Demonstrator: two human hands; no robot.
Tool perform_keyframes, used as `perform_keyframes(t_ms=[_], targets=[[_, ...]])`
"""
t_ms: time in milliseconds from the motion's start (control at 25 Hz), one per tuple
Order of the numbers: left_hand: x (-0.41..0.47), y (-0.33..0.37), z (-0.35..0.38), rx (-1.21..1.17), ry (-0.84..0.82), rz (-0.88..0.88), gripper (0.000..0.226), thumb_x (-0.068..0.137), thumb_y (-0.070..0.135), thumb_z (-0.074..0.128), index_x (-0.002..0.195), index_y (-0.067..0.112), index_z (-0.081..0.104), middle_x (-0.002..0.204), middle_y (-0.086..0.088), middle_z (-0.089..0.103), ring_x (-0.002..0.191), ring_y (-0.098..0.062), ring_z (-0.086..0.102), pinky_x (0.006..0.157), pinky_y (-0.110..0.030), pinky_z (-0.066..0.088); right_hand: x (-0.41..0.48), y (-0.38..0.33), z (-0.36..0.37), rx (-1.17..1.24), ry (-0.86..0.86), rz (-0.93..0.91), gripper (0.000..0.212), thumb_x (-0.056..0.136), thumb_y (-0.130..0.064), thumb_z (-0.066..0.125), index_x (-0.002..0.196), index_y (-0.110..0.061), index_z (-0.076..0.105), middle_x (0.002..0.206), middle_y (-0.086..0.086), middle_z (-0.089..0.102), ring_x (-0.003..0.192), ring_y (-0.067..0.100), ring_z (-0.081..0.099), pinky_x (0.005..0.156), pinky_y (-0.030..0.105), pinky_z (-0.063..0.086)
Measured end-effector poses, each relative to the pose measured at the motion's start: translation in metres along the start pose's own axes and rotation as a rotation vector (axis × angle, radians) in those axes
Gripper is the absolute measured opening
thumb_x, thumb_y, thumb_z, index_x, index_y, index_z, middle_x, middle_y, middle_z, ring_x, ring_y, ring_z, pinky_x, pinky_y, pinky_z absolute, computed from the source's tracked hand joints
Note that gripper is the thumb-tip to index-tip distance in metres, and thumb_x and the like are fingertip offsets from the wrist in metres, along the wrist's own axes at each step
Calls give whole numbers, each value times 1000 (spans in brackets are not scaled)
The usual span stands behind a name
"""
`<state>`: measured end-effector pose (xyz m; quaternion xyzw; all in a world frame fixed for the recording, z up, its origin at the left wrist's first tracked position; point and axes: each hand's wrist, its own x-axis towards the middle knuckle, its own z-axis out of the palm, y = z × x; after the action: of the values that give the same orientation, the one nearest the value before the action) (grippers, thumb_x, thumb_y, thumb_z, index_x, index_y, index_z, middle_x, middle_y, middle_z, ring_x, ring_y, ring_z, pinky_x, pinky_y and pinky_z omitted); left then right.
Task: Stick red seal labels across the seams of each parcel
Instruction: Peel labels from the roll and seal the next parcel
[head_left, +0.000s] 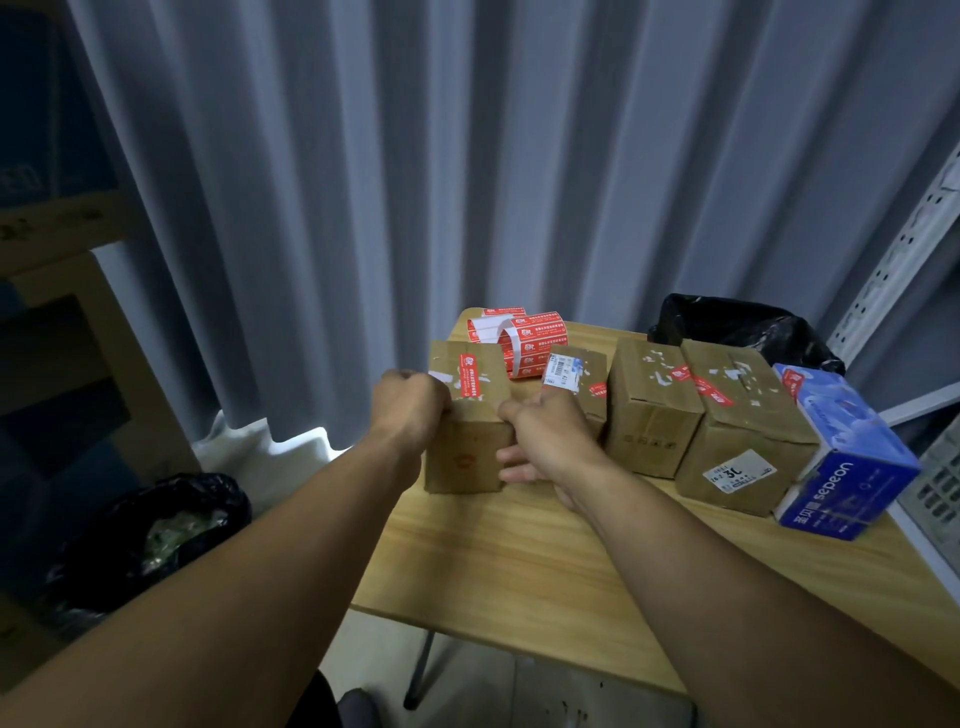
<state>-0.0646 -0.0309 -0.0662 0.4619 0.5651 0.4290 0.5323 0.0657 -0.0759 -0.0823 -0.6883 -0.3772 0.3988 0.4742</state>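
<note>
A brown cardboard parcel (470, 415) stands at the table's left edge with a red seal label (469, 376) stuck across its top seam. My left hand (410, 408) grips its left top corner. My right hand (545, 441) holds its right side, fingers wrapped around the front. Behind my right hand sits a smaller parcel (576, 379) with a white barcode sticker. Further right stand two larger brown parcels (649, 410) (743, 431), each with a red label on top. A strip of red seal labels (514, 335) lies curled at the back of the table.
A blue tissue box (847, 452) with a red label stands at the right end of the wooden table (519, 566). A black bag (743, 325) lies behind the parcels. A black-lined bin (156, 535) sits on the floor left. Grey curtains hang behind.
</note>
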Motion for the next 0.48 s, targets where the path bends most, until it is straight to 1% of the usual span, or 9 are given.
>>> perform_keyframes(t_ms=[40,80,120,160,200,280,400,480], targets=[[4,1,0,-2,13,5,14,82,-4,54,88,9,57,78,-4,56,74,-23,52,65,-31,43,1,0,3,-9,-9,-10,18,96,-28,60,99,-10,57,94,9,64,74,24,68,59,40,62],[6,1,1,0,25,12,17,84,-3,52,86,13,56,81,-3,58,80,-25,56,72,-34,48,3,0,6,-15,-14,-24,18,96,-29,60,95,-12,55,92,8,62,74,24,67,59,41,62],[10,2,2,-3,34,15,21,85,-2,51,81,18,55,83,-3,60,85,-27,59,80,-38,51,4,0,8,-20,-16,-37,18,96,-30,60,93,-14,53,90,7,60,74,24,67,60,42,62],[14,1,4,2,37,18,22,85,-1,50,77,19,55,83,-4,63,89,-30,61,82,-38,53,6,-1,10,-20,-15,-49,19,96,-31,60,92,-15,52,90,6,59,75,24,67,61,43,62],[18,-1,5,15,35,23,21,84,0,49,79,18,59,84,-6,66,90,-31,64,78,-37,53,8,-2,11,-18,-14,-57,19,97,-32,59,93,-15,52,91,5,59,77,24,68,62,44,63],[25,-1,9,24,11,36,23,81,1,51,91,13,68,86,-9,71,86,-31,66,65,-30,50,13,-5,13,-4,-11,-65,18,98,-33,57,94,-16,53,93,4,60,81,25,69,64,44,63],[30,5,13,16,-26,43,23,84,1,52,100,11,67,88,-8,69,78,-25,62,52,-23,43,20,-7,14,22,-2,-67,20,99,-35,55,92,-17,57,94,5,62,84,28,70,65,43,63],[31,9,16,7,-33,44,25,85,1,51,102,12,65,88,-7,67,77,-24,61,50,-23,42,26,-7,14,15,2,-69,20,99,-35,54,89,-18,56,94,6,62,85,28,70,65,44,63]])
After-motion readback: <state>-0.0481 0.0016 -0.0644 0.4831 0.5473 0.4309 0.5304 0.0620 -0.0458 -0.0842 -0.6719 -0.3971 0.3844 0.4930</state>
